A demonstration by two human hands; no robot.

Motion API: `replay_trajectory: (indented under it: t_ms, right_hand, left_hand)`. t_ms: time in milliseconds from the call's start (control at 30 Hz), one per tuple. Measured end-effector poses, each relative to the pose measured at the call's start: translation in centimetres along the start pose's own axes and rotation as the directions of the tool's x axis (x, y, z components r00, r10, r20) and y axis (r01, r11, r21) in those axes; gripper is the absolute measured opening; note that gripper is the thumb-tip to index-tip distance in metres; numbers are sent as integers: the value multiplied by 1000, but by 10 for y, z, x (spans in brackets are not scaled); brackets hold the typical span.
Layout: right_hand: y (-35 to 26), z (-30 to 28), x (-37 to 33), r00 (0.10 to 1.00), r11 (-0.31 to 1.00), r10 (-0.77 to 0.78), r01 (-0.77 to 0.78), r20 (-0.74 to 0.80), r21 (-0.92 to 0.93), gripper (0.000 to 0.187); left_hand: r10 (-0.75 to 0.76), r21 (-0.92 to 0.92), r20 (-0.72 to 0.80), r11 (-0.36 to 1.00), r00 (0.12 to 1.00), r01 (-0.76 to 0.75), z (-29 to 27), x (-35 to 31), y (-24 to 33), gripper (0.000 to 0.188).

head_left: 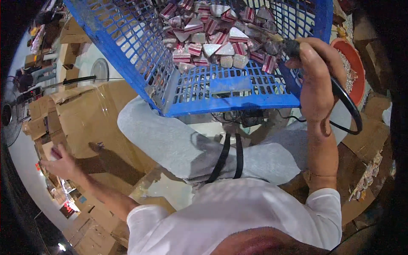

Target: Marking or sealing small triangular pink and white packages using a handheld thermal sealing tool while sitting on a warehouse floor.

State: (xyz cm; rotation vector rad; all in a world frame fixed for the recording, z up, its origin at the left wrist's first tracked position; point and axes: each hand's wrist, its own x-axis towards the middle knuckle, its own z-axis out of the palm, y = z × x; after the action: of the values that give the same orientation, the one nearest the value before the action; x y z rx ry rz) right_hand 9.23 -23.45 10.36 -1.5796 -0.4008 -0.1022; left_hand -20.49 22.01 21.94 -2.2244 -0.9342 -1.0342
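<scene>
A blue slatted plastic basket (231, 108) lies in front of my legs, its open side toward me. Inside is a heap of wedge-shaped pieces (214, 38) in clear wrap with red and white stripes. My right hand (316, 80) is closed round a corded, black-handled tool (291, 48) at the basket's right side. The tool's narrow tip points left, over the heap, and its thick black cord loops down past my wrist. Far to the left, my left hand (63, 164) reaches over cardboard, blurred. A small dark red shape shows at its fingers; whether they grip it is unclear.
An orange-red bowl (357, 78) of small pale bits stands right of the basket. Flattened cardboard (91, 123) covers the floor to the left. A black fan (10, 114) stands at the far left. Small wrapped items (367, 178) lie on cardboard at right.
</scene>
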Motion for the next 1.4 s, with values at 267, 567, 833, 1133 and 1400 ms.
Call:
replay_trajectory:
  t_ms: [267,567,833,1133,1400]
  right_hand:
    - [3,15,2,995,994,94,-93,18,-57,25]
    - [5,-6,-13,997,996,71,-70,17,-58,28]
    - [3,5,-5,997,999,45,-44,56,-24,29]
    - [16,7,-14,998,998,-50,49,28,38,27]
    - [-1,35,-24,967,982,-66,107,245,-158,19]
  left_hand:
    - [826,-873,352,460,441,-164,140,-110,309,49]
    - [724,-675,345,634,598,-378,287,-282,404,23]
    - [686,-247,723,365,-80,898,295,-175,333,44]
    - [498,-312,746,-326,442,893,106,-88,319,35]
    - [684,-183,583,-415,438,891,77,-103,316,45]
